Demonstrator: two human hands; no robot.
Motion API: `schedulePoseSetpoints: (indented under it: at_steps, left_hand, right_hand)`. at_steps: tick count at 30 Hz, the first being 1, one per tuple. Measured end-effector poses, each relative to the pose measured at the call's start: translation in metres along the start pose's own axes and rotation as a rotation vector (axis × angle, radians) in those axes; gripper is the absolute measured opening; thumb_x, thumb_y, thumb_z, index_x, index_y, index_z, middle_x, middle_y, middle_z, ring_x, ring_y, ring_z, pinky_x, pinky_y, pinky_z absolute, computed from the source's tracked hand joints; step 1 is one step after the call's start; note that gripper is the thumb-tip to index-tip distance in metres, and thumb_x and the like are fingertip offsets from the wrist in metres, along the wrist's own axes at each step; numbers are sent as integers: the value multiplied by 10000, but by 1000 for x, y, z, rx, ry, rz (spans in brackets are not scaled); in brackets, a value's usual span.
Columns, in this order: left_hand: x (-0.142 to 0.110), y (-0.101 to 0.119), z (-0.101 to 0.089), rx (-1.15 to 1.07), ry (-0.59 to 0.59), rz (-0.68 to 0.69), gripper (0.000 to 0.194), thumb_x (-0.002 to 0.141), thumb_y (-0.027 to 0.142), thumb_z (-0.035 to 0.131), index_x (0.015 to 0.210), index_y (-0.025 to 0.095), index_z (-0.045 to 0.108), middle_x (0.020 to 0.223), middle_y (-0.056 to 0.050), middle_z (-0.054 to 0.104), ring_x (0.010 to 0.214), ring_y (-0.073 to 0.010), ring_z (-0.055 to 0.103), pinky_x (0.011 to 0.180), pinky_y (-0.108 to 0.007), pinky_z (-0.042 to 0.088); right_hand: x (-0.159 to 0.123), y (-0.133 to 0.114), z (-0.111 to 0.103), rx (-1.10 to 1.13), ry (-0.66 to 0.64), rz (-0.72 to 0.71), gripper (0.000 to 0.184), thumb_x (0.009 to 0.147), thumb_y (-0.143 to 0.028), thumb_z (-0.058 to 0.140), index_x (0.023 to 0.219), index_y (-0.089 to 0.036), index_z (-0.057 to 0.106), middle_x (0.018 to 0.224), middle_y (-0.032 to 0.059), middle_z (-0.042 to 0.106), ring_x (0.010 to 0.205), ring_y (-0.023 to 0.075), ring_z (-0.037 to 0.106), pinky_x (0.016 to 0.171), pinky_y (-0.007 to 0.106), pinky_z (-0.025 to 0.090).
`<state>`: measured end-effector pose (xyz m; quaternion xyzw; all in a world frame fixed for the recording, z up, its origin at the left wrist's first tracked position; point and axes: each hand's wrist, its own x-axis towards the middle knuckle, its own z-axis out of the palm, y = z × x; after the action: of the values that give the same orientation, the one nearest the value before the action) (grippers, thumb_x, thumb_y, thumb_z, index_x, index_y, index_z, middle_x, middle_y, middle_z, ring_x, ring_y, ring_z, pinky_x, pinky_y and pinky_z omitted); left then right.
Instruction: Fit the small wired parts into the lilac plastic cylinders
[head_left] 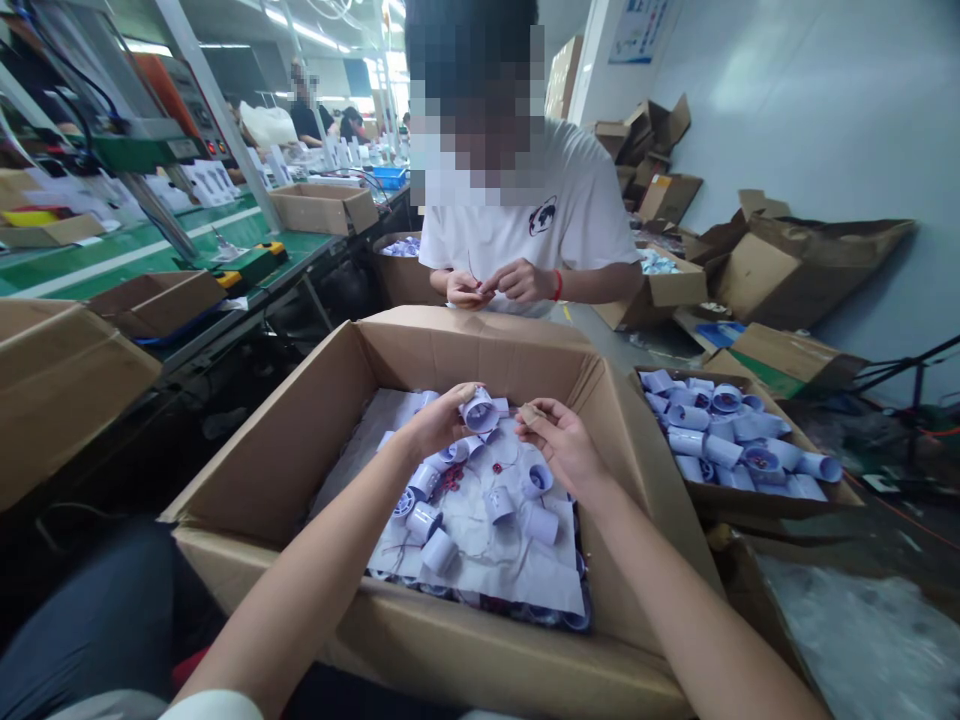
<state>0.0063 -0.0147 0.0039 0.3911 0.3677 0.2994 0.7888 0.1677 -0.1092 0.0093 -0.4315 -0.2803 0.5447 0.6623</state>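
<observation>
My left hand (pixel 442 420) is closed around a white plastic cup-shaped housing (pixel 480 412), its open end facing up toward me. To the right, my right hand (pixel 559 438) has its fingers pinched together on a small brownish piece (pixel 531 414) whose kind I cannot make out. Both hands are over a large cardboard box (pixel 480 350). Inside it, several white housings (pixel 439 550) lie scattered on a white sheet (pixel 480 555), together with small red parts (pixel 451 478) and thin wires. More housings show beneath the sheet's front edge.
A co-worker (pixel 517 220) in a white shirt faces me across the box, handling a small wired part. A carton of white housings (pixel 739 440) stands at right, with a clear plastic bag (pixel 862 630) below. A green workbench (pixel 217 230) runs along the left; cardboard boxes (pixel 810 260) are piled behind.
</observation>
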Motion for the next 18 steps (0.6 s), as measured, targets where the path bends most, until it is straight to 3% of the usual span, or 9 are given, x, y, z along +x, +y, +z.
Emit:
schedulePoseSetpoints:
  at_steps: [11,18]
  left_hand:
    - [-1,-4,2,12,-34,-14,221,793,340,655,943,179,627,807,-22,626,663,-118,604,599,-219,511]
    - [2,-5,2,5,-51,-22,181,808,322,634,899,165,626,778,-19,631,658,-120,605,604,-222,507]
  right_hand:
    - [2,10,-3,-254,-83,-79,301,505,-246,770,787,-199,675,656,-36,632,586,105,556,568,238,470]
    - [2,16,-4,-347,-148,-109,263,567,-283,735,810,-204,670,655,-30,600,613,110,539,547,228,444]
